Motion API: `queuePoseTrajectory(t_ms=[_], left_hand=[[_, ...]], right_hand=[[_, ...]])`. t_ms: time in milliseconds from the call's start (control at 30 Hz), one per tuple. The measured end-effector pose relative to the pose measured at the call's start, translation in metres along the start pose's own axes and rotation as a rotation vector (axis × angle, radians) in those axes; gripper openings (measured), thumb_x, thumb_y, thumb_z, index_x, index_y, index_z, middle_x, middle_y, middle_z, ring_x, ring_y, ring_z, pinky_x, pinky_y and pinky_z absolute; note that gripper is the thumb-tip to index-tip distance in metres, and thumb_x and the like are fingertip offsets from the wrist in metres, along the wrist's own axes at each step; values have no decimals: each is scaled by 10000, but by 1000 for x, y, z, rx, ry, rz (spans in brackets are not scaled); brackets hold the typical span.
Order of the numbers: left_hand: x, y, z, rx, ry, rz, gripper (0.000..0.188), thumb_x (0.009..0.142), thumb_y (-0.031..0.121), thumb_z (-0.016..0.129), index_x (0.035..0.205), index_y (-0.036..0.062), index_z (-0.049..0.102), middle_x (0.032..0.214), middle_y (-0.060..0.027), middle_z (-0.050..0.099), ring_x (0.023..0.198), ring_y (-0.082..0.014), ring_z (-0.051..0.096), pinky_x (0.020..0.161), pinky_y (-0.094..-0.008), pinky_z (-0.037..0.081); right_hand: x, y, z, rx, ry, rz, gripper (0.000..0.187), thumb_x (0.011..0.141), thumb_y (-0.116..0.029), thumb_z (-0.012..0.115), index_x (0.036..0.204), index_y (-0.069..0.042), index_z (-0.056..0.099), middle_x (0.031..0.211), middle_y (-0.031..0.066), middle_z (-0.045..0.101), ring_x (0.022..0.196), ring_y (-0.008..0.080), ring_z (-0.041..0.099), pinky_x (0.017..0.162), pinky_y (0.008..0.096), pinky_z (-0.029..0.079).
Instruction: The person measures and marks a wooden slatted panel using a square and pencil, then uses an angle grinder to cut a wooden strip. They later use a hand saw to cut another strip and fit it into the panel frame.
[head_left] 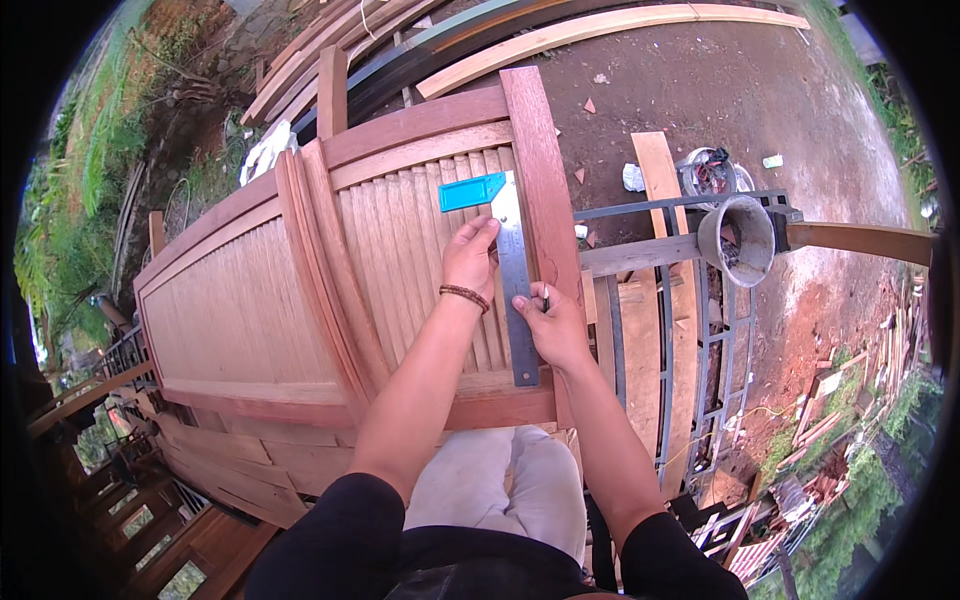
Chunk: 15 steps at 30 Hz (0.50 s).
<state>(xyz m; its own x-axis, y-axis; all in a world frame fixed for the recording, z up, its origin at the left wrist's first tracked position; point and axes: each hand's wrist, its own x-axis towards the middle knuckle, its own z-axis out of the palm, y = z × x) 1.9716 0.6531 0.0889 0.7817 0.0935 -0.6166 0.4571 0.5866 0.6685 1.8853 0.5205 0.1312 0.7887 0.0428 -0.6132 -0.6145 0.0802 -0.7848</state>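
Apparently aligning: blue-handled square (514,270) over wooden panel (400,220); left hand (470,265) pinching it, right hand (562,332) clasping dark pen-like stick (545,297); next calls for steadiness.

At 1 o'clock from the view centre, a long pale plank (560,34) lies on bare soil (690,90). A round container (688,180) of mixed items stands at 2 o'clock; a grey bucket (708,245) sits just above 3 o'clock. Timber offcuts (818,433) lie scattered near 4 o'clock. Crumpled white sheeting (265,152) occupies 10 o'clock, with green foliage (90,190) farther out.
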Motion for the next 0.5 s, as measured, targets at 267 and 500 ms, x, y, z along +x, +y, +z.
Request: queuePoseTrajectory(t_ms=[267,500], left_hand=[[75,6,36,210,215,318,198,888,70,677,1053,-36,649,906,-56,675,728,-93,590,638,-223,464],[93,2,59,396,298,298,165,883,59,674,1008,-47,680,901,-85,706,785,-115,640,695,-248,499]], right_hand=[[25,-24,-13,-477,544,-434,193,941,-165,641,1052,-8,651,877,125,670,773,242,635,696,326,503],[23,14,-66,-561,673,-431,177,937,-135,633,1048,2,655,975,136,671,866,258,641,728,352,511]])
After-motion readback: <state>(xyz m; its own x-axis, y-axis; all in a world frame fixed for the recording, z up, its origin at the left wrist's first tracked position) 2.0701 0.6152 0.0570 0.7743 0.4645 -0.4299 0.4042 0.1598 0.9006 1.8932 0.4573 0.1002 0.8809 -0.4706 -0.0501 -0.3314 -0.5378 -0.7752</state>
